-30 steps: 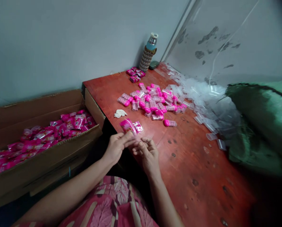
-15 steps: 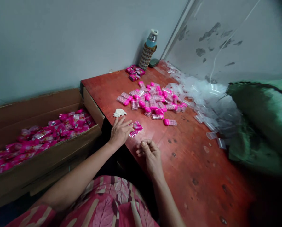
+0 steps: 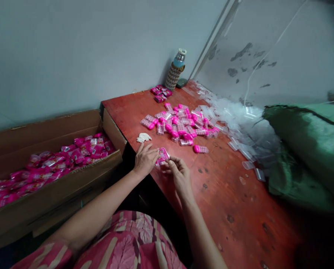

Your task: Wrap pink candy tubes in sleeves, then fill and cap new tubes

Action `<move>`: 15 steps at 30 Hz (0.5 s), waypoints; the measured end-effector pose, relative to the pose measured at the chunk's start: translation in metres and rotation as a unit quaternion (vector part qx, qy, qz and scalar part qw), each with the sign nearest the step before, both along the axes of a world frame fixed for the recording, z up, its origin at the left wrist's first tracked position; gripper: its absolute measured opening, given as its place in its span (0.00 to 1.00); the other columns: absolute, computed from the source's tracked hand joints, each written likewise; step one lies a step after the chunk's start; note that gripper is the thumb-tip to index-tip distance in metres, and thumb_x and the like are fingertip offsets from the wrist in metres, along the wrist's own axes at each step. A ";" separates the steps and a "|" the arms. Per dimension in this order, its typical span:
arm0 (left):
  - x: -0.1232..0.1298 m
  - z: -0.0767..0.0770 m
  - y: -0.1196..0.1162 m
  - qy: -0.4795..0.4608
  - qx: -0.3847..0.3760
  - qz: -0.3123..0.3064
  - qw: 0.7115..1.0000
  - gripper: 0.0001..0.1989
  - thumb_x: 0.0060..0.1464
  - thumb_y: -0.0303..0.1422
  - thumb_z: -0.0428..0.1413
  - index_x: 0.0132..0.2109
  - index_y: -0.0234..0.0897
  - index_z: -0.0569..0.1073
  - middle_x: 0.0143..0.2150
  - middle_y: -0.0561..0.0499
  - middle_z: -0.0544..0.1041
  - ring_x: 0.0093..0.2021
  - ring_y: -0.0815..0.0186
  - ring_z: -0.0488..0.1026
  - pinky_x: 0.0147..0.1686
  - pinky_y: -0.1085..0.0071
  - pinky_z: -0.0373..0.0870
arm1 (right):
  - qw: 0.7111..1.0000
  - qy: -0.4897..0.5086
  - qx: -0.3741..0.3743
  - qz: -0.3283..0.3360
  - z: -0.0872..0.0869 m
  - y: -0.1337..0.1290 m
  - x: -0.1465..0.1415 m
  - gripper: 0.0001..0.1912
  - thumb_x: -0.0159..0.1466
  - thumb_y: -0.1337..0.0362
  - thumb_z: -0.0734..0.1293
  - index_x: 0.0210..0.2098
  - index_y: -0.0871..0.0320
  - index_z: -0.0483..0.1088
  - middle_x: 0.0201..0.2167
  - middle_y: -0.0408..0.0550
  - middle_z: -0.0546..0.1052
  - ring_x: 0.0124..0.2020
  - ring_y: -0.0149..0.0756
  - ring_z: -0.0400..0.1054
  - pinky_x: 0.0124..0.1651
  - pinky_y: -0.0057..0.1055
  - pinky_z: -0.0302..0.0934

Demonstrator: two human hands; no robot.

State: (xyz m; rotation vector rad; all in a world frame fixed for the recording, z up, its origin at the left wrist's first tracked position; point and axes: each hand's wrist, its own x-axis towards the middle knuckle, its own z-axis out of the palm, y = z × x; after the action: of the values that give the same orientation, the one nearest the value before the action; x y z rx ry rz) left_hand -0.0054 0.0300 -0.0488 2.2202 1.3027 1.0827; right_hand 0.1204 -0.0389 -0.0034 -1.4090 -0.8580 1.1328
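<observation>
A small, shiny pink packet (image 3: 162, 155) is between my hands near the table's front edge. My left hand (image 3: 146, 160) has its fingers stretched out, their tips at the packet's left edge. At the packet's right edge, my right hand (image 3: 180, 175) is closed, thumb and forefinger pinched on it. A crumpled white wad (image 3: 143, 138) lies just beyond my left fingers. Farther back is a pile of clear tubes with pink caps (image 3: 180, 127), filled with small pale pink pieces. One such tube (image 3: 200, 149) lies apart from the pile.
At left, a cardboard box (image 3: 111, 129) holds many pink packets (image 3: 55, 164). A bottle in a knitted cover (image 3: 174, 74) stands at the back beside stacked pink packs (image 3: 160, 93). Clear plastic pieces (image 3: 245, 130) and a green sack (image 3: 301, 149) occupy the right of the red table (image 3: 222, 194).
My right hand has moved up to the packet and pinched its right edge. My left hand stays at the packet's left edge. The camera view has shifted slightly.
</observation>
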 end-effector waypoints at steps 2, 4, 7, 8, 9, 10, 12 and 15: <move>0.002 -0.001 0.002 -0.010 -0.002 -0.006 1.000 0.10 0.53 0.31 0.51 0.39 0.40 0.76 0.42 0.47 0.78 0.51 0.57 0.67 0.57 0.50 0.49 | 1.000 -0.004 -0.002 0.002 0.000 -0.001 0.000 0.13 0.56 0.56 0.66 0.36 0.57 0.68 0.32 0.45 0.74 0.28 0.31 0.69 0.31 0.29 0.64; 0.003 -0.001 0.003 -0.020 -0.007 -0.012 1.000 0.10 0.54 0.30 0.50 0.38 0.38 0.76 0.40 0.46 0.78 0.49 0.58 0.68 0.57 0.52 0.51 | 1.000 -0.011 -0.004 0.000 -0.001 -0.002 0.000 0.12 0.55 0.56 0.66 0.35 0.58 0.68 0.31 0.45 0.74 0.28 0.31 0.69 0.30 0.29 0.64; 0.003 0.000 0.005 -0.032 -0.016 -0.019 0.999 0.10 0.54 0.29 0.49 0.36 0.36 0.76 0.39 0.44 0.77 0.47 0.59 0.69 0.55 0.56 0.55 | 1.000 -0.016 0.001 -0.005 -0.001 -0.002 0.000 0.12 0.55 0.56 0.66 0.34 0.58 0.68 0.29 0.44 0.74 0.27 0.31 0.69 0.29 0.28 0.64; 0.002 0.000 0.005 -0.034 -0.018 -0.023 0.999 0.10 0.54 0.30 0.49 0.35 0.36 0.76 0.39 0.43 0.77 0.47 0.59 0.69 0.55 0.56 0.55 | 1.000 -0.015 0.001 -0.004 -0.001 -0.001 0.000 0.12 0.55 0.56 0.66 0.34 0.58 0.68 0.29 0.43 0.74 0.27 0.31 0.69 0.29 0.28 0.64; 0.001 0.000 0.005 -0.035 -0.018 -0.029 0.999 0.10 0.54 0.31 0.50 0.35 0.35 0.76 0.40 0.43 0.77 0.48 0.59 0.69 0.55 0.56 0.55 | 1.000 -0.014 0.001 -0.003 -0.001 -0.002 0.000 0.12 0.55 0.57 0.66 0.34 0.58 0.68 0.30 0.43 0.74 0.26 0.31 0.69 0.29 0.28 0.63; 0.000 0.000 0.004 -0.032 -0.017 -0.036 0.999 0.09 0.54 0.32 0.51 0.36 0.35 0.76 0.41 0.43 0.77 0.48 0.58 0.69 0.56 0.56 0.55 | 1.000 -0.013 -0.001 -0.001 -0.001 -0.002 0.000 0.12 0.55 0.57 0.66 0.35 0.58 0.68 0.30 0.43 0.75 0.26 0.31 0.69 0.29 0.28 0.63; -0.001 -0.002 0.003 -0.026 -0.015 -0.045 0.999 0.10 0.52 0.33 0.53 0.40 0.36 0.75 0.45 0.44 0.76 0.51 0.58 0.68 0.57 0.54 0.52 | 1.000 -0.016 -0.006 0.003 0.000 -0.002 -0.001 0.12 0.55 0.57 0.66 0.35 0.58 0.68 0.30 0.44 0.75 0.27 0.31 0.69 0.29 0.27 0.63; -0.002 -0.004 0.002 -0.028 -0.017 -0.034 0.999 0.11 0.53 0.32 0.52 0.42 0.38 0.75 0.46 0.46 0.75 0.53 0.58 0.66 0.57 0.52 0.51 | 1.000 -0.025 -0.007 0.006 0.000 -0.002 -0.003 0.11 0.57 0.57 0.65 0.34 0.59 0.68 0.28 0.44 0.75 0.28 0.31 0.69 0.30 0.27 0.62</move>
State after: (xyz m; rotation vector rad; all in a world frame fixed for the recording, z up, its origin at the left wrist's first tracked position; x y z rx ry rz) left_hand -0.0077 0.0324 -0.0527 2.1778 1.2041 1.0807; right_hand 0.1178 -0.0405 -0.0037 -1.4505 -0.8964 1.1184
